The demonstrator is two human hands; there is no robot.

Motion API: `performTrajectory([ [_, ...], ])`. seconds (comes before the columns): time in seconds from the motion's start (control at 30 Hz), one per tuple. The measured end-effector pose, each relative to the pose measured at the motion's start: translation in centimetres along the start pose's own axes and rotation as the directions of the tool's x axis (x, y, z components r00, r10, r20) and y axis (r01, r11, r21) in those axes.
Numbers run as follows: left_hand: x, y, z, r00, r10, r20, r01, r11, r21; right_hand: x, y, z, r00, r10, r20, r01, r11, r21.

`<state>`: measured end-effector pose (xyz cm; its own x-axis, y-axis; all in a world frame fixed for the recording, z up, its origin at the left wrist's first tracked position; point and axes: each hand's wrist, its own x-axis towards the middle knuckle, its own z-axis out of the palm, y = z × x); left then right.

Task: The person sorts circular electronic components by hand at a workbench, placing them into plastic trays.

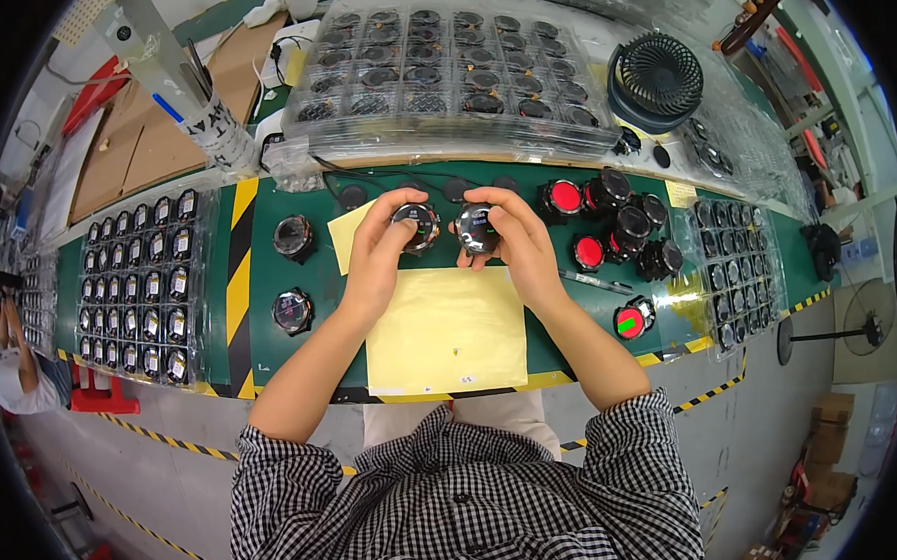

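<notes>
Both hands are raised over the far edge of a yellow sheet [445, 330] on the green bench. My left hand [379, 245] is closed round a round black watch case [418, 227], thumb on its face. In my right hand [519, 239] is a second watch case [477, 229] with a dark, partly lit screen, gripped between thumb and fingers. The two cases are side by side, a small gap between them. Left of my arm lie an upper watch case [292, 237] and a lower watch case [293, 312]. To the right sits a watch case with a red and green screen [630, 320].
Several watch cases, some with red screens [564, 197], cluster to the right beside a marker pen [596, 282]. Filled clear trays stand at left [136, 284], right [736, 267] and back [449, 65]. A small black fan [657, 81] stands back right. Another person [20, 364] is far left.
</notes>
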<state>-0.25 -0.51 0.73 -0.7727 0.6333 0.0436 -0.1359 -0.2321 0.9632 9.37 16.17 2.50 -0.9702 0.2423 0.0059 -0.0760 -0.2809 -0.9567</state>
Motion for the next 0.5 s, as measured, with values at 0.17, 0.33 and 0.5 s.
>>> performTrajectory([
  [0.17, 0.10, 0.16, -0.13, 1.000, -0.017, 0.004, 0.017, 0.991, -0.136, -0.01, -0.02, 0.00, 1.000, -0.004, 0.003, 0.004, 1.000, -0.004],
  [0.33, 0.03, 0.08, 0.11, 1.000, -0.002, 0.002, 0.002, 1.000, -0.027, -0.01, 0.05, -0.06, 1.000, -0.003, 0.000, 0.003, 1.000, -0.011],
  [0.5, -0.03, -0.08, 0.41, 0.999, 0.038, -0.024, -0.037, 0.999, 0.030, 0.00, -0.06, 0.03, 1.000, -0.009, 0.000, 0.009, 1.000, -0.010],
])
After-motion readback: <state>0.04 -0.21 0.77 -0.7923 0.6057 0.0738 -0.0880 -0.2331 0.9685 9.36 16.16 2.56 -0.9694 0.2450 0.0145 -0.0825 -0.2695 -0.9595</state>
